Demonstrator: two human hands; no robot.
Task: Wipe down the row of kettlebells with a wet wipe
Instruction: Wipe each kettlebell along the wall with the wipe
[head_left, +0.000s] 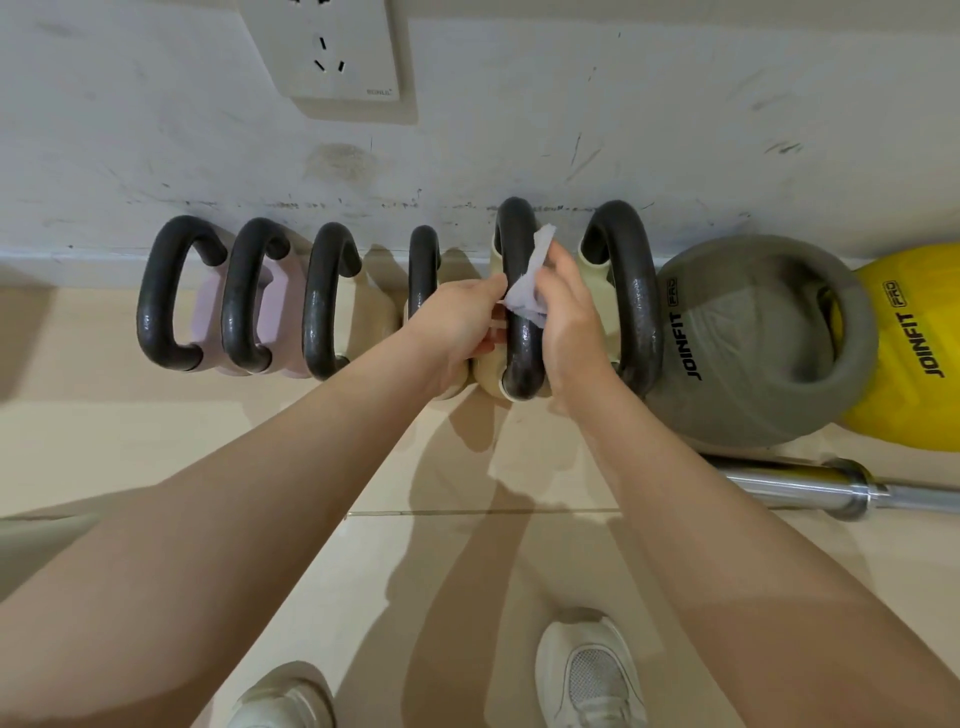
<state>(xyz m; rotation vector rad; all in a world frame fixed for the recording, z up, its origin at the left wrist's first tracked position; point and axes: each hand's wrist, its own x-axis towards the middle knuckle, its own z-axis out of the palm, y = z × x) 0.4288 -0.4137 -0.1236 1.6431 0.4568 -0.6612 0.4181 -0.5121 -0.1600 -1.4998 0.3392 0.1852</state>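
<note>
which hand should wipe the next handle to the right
Right. The right hand holds the wet wipe and sits beside the next handle. The left hand is on the far side of the current handle.

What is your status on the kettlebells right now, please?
Right hand pressing wet wipe onto fifth kettlebell handle. Left hand steadying beside it. Nothing in the way.

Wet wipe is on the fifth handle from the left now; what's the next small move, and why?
Probably slide the wet wipe down the black handle toward its near end. The right hand presses the wipe on the handle's upper half and the left hand steadies it, so the lower curve looks uncovered.
</note>
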